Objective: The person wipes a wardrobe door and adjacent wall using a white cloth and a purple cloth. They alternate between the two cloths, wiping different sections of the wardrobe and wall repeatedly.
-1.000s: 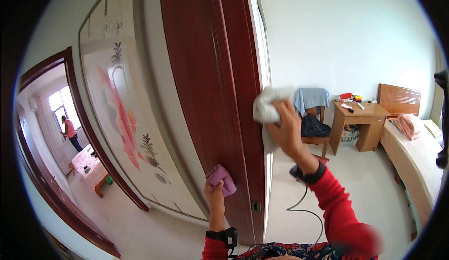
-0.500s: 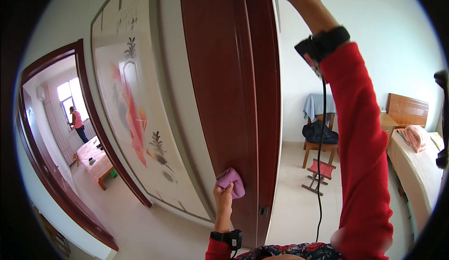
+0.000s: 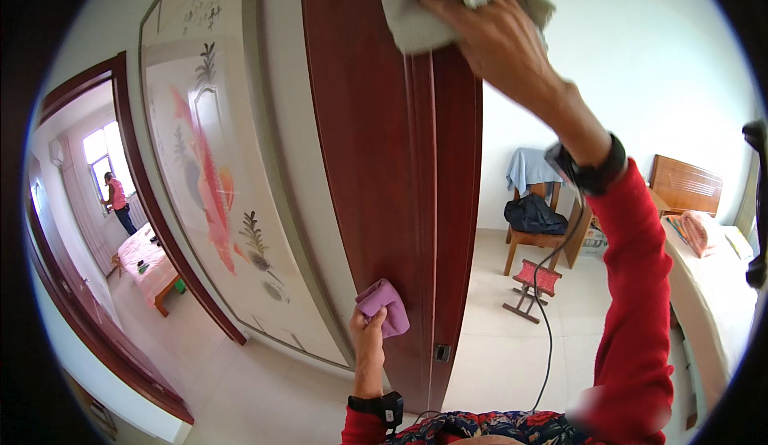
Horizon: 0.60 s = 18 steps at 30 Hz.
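In front of me runs a dark red-brown wooden door frame (image 3: pixel 376 165) with a small metal strike plate (image 3: pixel 442 353) low on its inner side. My right hand (image 3: pixel 500 45) is raised at the top and presses a grey-green cloth (image 3: pixel 412 13) on the frame, its fingers bent over the fabric. Lower down, my left hand (image 3: pixel 369 337) grips a folded purple cloth (image 3: pixel 386 307) with the thumb on top. That cloth lies against the frame's left part. A black band with a device circles each wrist, and a cable hangs from the right one.
Left of the frame hangs a tall framed fish painting (image 3: pixel 212 181). Through the left doorway (image 3: pixel 132 165) a person (image 3: pixel 118 202) stands by a window near a pink bed (image 3: pixel 148 257). At right are a chair (image 3: pixel 532 238), a red folding stool (image 3: pixel 534 278) and a bed (image 3: pixel 708 285).
My right hand has come down from the upper edge, bringing the grey-green cloth into view on the frame. The left hand with the purple cloth has shifted slightly up and left in the picture.
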{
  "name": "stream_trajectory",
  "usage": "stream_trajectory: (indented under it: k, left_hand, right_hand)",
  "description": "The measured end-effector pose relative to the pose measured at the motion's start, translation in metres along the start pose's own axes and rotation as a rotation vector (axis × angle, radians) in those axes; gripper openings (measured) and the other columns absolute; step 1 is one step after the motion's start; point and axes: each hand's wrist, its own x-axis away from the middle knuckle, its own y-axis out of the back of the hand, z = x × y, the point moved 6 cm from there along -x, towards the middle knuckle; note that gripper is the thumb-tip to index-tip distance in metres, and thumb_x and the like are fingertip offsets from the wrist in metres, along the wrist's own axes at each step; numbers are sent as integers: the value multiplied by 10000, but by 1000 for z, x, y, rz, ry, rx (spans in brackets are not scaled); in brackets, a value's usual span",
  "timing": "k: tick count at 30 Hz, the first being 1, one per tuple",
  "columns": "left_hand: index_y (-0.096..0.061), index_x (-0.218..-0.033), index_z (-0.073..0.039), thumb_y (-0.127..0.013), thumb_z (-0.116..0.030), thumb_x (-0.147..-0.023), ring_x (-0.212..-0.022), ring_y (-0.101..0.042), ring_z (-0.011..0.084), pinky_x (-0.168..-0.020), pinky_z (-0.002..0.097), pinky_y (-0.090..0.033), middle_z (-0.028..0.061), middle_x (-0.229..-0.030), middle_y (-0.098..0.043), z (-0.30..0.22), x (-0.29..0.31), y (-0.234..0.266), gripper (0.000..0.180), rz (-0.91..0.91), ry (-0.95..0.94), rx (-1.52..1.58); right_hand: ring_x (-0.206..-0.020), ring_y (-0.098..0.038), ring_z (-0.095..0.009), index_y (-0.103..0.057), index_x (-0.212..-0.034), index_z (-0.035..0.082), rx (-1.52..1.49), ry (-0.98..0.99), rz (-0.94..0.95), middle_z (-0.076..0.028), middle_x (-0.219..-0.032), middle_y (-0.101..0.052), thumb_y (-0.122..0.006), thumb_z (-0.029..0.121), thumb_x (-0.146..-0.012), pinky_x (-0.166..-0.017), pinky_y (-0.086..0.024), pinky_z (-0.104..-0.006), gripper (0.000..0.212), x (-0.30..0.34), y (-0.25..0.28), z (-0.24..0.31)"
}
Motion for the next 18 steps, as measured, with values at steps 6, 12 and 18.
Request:
stream_trajectory:
  k: [6,12,18]
  left_hand:
    - [-658,-1138,-70,-668,-77,-842,-996,-594,132,-888,305,-458,-6,-1069,-650,-4,4,9,296,-1,-55,111]
    - [-658,-1139,-74,-657,-59,-843,-1042,-577,132,-921,305,-437,-5,-1098,-641,-3,17,14,297,-21,-34,135]
    - [-654,-1149,-74,-661,-42,-832,-1062,-567,127,-927,306,-427,-5,-1118,-635,1,33,15,319,-59,46,153]
  right_hand:
    - [-1145,-592,-264,-641,-1170,181,-145,74,191,-94,-1161,-654,-696,61,-809,-1049,-439,-469,384,84,31,67]
    - [-1255,-502,-251,-656,-1136,252,-241,133,258,-27,-1264,-595,-760,93,-740,-1118,-376,-449,439,100,43,81]
    - [-1079,-632,-274,-599,-1243,184,-7,-58,182,-110,-1227,-604,-605,108,-907,-801,-589,-344,344,12,13,-10]
